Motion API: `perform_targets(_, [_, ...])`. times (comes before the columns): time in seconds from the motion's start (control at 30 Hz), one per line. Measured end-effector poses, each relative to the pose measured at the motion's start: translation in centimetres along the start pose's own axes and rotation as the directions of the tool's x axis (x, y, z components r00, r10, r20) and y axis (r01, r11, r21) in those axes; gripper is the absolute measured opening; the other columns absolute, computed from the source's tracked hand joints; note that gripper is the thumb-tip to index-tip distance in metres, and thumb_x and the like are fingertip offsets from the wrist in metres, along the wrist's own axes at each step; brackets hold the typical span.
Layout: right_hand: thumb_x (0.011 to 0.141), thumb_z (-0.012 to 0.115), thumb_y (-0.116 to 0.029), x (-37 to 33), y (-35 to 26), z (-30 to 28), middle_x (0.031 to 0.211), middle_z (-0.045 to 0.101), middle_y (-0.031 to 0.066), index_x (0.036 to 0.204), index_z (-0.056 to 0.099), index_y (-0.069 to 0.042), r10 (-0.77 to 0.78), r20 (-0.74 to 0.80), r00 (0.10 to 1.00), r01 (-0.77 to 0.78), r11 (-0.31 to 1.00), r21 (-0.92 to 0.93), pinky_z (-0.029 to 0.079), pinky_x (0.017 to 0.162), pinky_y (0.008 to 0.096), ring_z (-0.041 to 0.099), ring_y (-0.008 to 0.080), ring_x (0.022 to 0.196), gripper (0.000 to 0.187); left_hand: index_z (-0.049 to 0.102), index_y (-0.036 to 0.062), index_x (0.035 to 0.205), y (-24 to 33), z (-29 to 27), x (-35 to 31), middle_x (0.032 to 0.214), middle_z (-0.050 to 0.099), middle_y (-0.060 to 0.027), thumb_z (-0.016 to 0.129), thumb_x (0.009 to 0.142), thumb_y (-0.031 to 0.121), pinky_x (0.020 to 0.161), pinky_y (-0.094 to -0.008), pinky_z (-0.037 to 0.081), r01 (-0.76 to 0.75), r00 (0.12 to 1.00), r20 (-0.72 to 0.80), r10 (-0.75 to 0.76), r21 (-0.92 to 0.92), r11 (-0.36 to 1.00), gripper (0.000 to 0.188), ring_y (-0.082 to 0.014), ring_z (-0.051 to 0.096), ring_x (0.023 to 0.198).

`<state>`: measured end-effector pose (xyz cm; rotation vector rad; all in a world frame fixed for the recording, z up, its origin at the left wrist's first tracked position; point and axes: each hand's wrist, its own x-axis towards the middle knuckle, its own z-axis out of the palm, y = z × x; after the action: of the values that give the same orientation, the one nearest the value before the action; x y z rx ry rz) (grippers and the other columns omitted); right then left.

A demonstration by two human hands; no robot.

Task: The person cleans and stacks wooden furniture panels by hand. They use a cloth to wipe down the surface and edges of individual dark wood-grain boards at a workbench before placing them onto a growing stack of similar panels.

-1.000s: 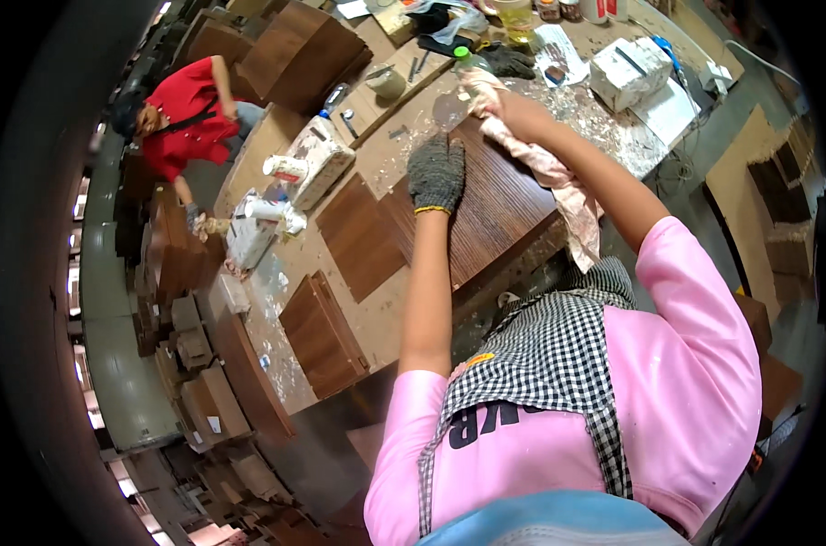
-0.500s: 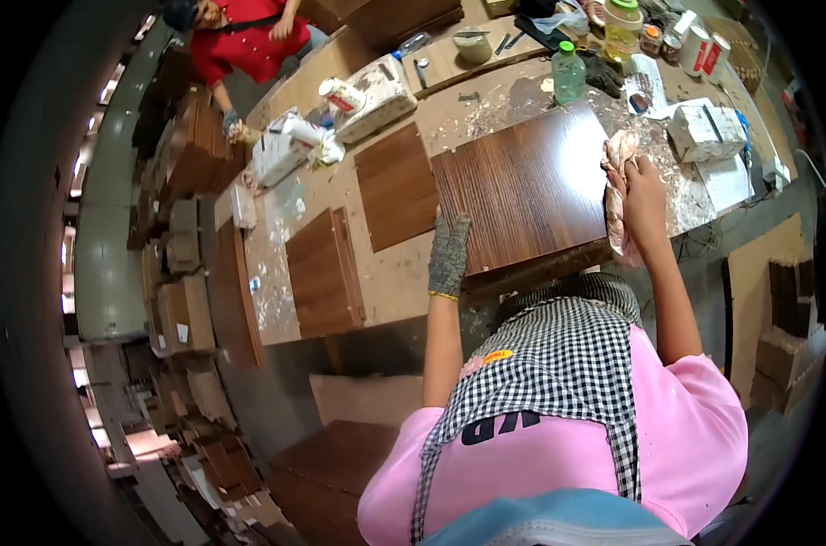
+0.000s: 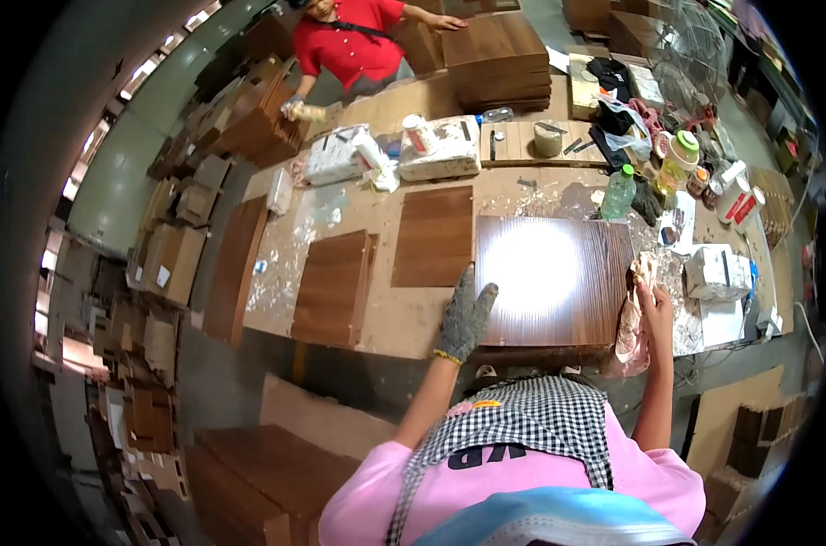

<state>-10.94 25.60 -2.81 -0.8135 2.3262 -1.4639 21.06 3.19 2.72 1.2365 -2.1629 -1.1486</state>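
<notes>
A dark brown wood-grain board [image 3: 558,305] lies flat on the worktable in front of me, with a bright glare on its surface. My left hand [image 3: 465,317], in a grey knit glove, is open against the board's left edge, its thumb apart from the fingers. At the right edge my bare right hand [image 3: 656,309] is closed on a crumpled, pinkish-beige cloth [image 3: 633,332]. The cloth hangs down beside the board's near right corner. Left of this board lie another brown board [image 3: 434,238] and a small stack of boards [image 3: 331,289].
Bottles, including a green-capped clear one [image 3: 618,193], stand at the back right. A white wrapped block [image 3: 718,275] sits right of the cloth. Across the worktable [image 3: 385,318], a person in a red shirt [image 3: 354,50] touches a tall board stack [image 3: 496,55]. Cartons [image 3: 172,264] line the left.
My view has shifted, showing more of the table's far side. My left thumb now stands out from the fingers. The person opposite has reached a hand onto the board stack.
</notes>
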Motion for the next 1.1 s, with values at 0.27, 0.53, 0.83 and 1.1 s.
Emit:
perform_targets(0.27, [0.101, 0.063, -0.029, 0.7, 2.4, 0.4, 0.080, 0.054, -0.0038, 0.092, 0.067, -0.001, 0.079, 0.139, 0.987, -0.109, 0.969, 0.224, 0.037, 0.062, 0.0245, 0.046, 0.0051, 0.071, 0.030, 0.027, -0.0027, 0.154, -4.6, 1.1, 0.7, 0.155, 0.037, -0.0272, 0.053, 0.102, 0.042, 0.118, -0.0396, 0.031, 0.077, 0.993, 0.099, -0.064, -0.134, 0.988, 0.073, -0.0359, 0.037, 0.144])
perform_targets(0.53, [0.102, 0.060, -0.028, -0.6, -1.4, -0.3, 0.072, 0.046, -0.0082, 0.097, 0.066, -0.005, 0.241, 0.210, 0.947, -0.299, 0.901, 0.315, 0.030, 0.056, 0.0227, 0.039, 0.0025, 0.065, 0.024, 0.024, -0.0087, 0.152, -2.1, -0.9, -1.3, 0.156, 0.029, -0.0340, 0.051, 0.102, 0.047, 0.119, -0.0440, 0.030, 0.018, 0.998, 0.063, -0.020, 0.039, 0.999, 0.080, -0.0428, 0.031, 0.146])
perform_targets(0.83, [0.102, 0.060, -0.036, 0.3, -4.1, -2.8, 0.058, 0.038, -0.0114, 0.085, 0.057, -0.017, 0.383, 0.277, 0.881, -0.471, 0.764, 0.441, 0.022, 0.038, 0.0215, 0.032, 0.0000, 0.042, 0.025, 0.041, -0.0067, 0.143, 5.7, -3.9, -4.8, 0.124, 0.063, -0.0293, 0.067, 0.095, 0.037, 0.094, -0.0430, 0.051, -0.053, 0.998, -0.047, 0.046, -0.161, 0.985, 0.070, -0.0416, 0.063, 0.114])
perform_targets(1.1, [0.109, 0.047, -0.030, 2.0, -7.3, -4.3, 0.128, 0.062, 0.0055, 0.135, 0.054, 0.002, -0.022, -0.014, 1.000, 0.026, 0.798, 0.602, 0.044, 0.098, 0.0262, 0.057, 0.0115, 0.114, 0.043, 0.051, -0.0041, 0.134, 5.5, -4.6, -2.5, 0.119, 0.067, -0.0131, 0.079, 0.088, 0.017, 0.093, -0.0322, 0.052, -0.053, 0.996, 0.031, 0.084, -0.550, 0.833, 0.058, -0.0202, 0.063, 0.106])
